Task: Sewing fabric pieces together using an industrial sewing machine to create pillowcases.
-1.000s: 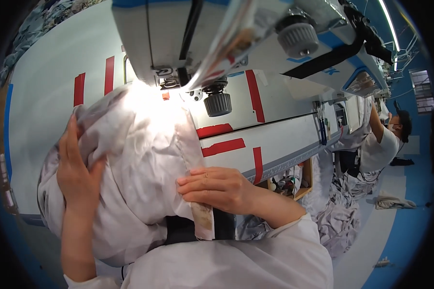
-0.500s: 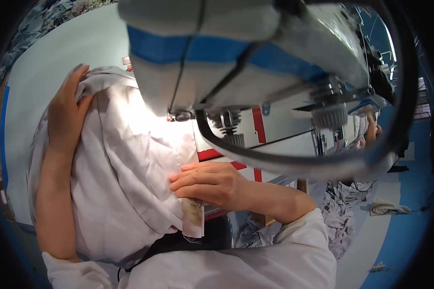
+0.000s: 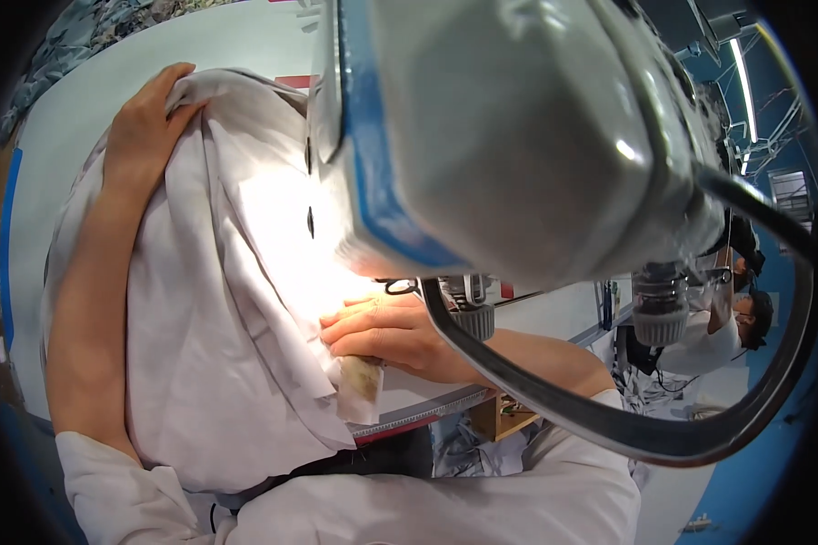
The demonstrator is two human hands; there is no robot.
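A large pale white fabric piece (image 3: 200,300) is draped in folds over the white table and hangs over its near edge. My left hand (image 3: 150,132) grips its far left edge, the cloth caught between thumb and fingers. Close under the sewing machine (image 3: 509,136) head, my right hand (image 3: 404,336) lies with its fingers flat on the cloth; its thumb is hidden. Below that hand, a narrow pale strip with brownish patches (image 3: 361,386) pokes out at the table edge. The machine head hides the needle area, and its lamp glares on the fabric.
A black curved tube (image 3: 609,427) loops in front on the right. A measuring tape (image 3: 427,413) runs along the near table edge (image 3: 409,389), above a small wooden box (image 3: 495,420). Heaped cloth (image 3: 73,45) lies far left. Another person (image 3: 709,336) sits at right.
The view has shifted, so the machine head looms larger and farther right. My left hand and the cloth appear higher up. My right hand stays on the fabric, now nearer the machine's lower end.
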